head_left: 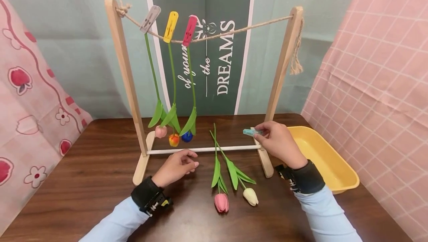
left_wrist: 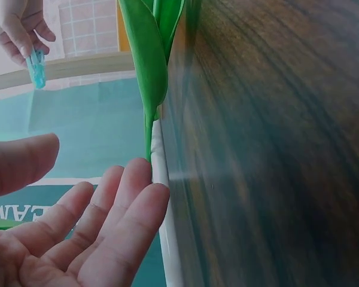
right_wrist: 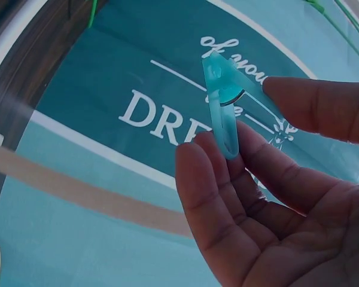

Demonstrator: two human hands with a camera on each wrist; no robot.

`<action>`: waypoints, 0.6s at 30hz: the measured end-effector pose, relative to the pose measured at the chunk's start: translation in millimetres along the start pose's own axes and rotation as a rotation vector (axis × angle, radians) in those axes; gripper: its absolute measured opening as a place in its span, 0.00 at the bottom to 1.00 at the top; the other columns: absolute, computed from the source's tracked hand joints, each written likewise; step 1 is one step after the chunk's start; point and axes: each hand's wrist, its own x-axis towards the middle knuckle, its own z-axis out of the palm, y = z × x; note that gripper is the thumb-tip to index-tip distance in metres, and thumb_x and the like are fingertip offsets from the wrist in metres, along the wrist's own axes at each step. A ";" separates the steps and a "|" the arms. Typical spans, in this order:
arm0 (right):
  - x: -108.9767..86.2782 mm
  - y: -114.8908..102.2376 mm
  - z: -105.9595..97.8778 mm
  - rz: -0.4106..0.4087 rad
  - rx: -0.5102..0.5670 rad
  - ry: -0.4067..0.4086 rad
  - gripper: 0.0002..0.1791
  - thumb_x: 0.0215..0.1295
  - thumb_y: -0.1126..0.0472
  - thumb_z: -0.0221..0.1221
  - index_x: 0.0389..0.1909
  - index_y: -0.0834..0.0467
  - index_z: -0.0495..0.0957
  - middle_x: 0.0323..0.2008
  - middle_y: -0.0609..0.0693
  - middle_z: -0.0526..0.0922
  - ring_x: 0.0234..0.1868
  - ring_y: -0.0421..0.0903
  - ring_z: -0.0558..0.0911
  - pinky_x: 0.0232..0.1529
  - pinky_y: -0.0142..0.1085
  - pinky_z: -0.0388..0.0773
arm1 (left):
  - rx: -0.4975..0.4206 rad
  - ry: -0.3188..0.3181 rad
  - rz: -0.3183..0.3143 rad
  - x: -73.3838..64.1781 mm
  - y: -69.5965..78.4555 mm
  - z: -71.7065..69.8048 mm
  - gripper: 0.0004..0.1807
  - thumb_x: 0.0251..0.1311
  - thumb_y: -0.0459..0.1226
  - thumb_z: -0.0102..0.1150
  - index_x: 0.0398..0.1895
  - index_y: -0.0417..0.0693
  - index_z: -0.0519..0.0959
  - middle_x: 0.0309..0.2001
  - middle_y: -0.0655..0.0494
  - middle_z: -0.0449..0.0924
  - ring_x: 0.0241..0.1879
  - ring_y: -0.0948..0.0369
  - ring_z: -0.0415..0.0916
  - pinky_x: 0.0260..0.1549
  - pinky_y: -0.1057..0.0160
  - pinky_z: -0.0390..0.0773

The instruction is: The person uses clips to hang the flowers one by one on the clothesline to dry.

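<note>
My right hand (head_left: 280, 142) pinches a turquoise clothespin (right_wrist: 224, 101) between thumb and fingers, above the yellow tub's near side. My left hand (head_left: 176, 167) hovers over the table, fingers loosely bent and holding nothing; in the left wrist view its palm shows bare. To its right, a pink tulip (head_left: 221, 202) and a white tulip (head_left: 250, 196) lie on the table with stems crossed. Three tulips hang heads down from a rope (head_left: 247, 29): a pale pink one (head_left: 161, 131) by a grey clothespin (head_left: 150, 19), an orange one (head_left: 174, 140) by a yellow clothespin (head_left: 171, 26), a blue one (head_left: 187, 136) by a red clothespin (head_left: 190, 30).
A wooden frame with a left post (head_left: 125, 75), a right post (head_left: 282, 67) and a white crossbar (head_left: 204, 149) stands on the brown table (head_left: 100, 197). The yellow tub (head_left: 334, 167) is at the right. Curtains (head_left: 110, 45) enclose the back and sides.
</note>
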 end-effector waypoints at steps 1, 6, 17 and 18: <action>0.2 -0.2 0.6 0.000 0.007 0.000 0.11 0.61 0.64 0.65 0.42 0.66 0.82 0.32 0.54 0.82 0.30 0.47 0.80 0.30 0.39 0.75 | -0.006 -0.005 -0.002 1.7 -0.4 1.2 0.17 0.63 0.35 0.62 0.50 0.32 0.75 0.31 0.43 0.82 0.31 0.47 0.81 0.28 0.61 0.79; 1.1 -0.5 4.1 -0.006 0.042 0.003 0.11 0.61 0.64 0.64 0.41 0.66 0.82 0.33 0.54 0.82 0.31 0.48 0.81 0.32 0.42 0.78 | -0.021 -0.032 -0.008 9.2 -0.8 7.9 0.17 0.64 0.34 0.61 0.51 0.30 0.74 0.31 0.40 0.82 0.31 0.46 0.81 0.28 0.61 0.80; 2.3 2.7 8.9 -0.026 0.056 0.011 0.10 0.60 0.64 0.65 0.40 0.66 0.82 0.34 0.55 0.81 0.32 0.49 0.80 0.33 0.43 0.77 | -0.084 -0.072 -0.075 30.9 2.0 20.9 0.18 0.65 0.34 0.60 0.51 0.28 0.73 0.36 0.36 0.81 0.34 0.44 0.81 0.34 0.55 0.82; 2.4 2.8 9.1 -0.026 0.057 0.011 0.10 0.60 0.64 0.65 0.40 0.66 0.82 0.34 0.55 0.81 0.32 0.49 0.80 0.33 0.42 0.77 | -0.094 -0.075 -0.089 33.2 1.6 22.1 0.18 0.65 0.34 0.60 0.51 0.27 0.72 0.36 0.36 0.81 0.35 0.45 0.82 0.34 0.54 0.82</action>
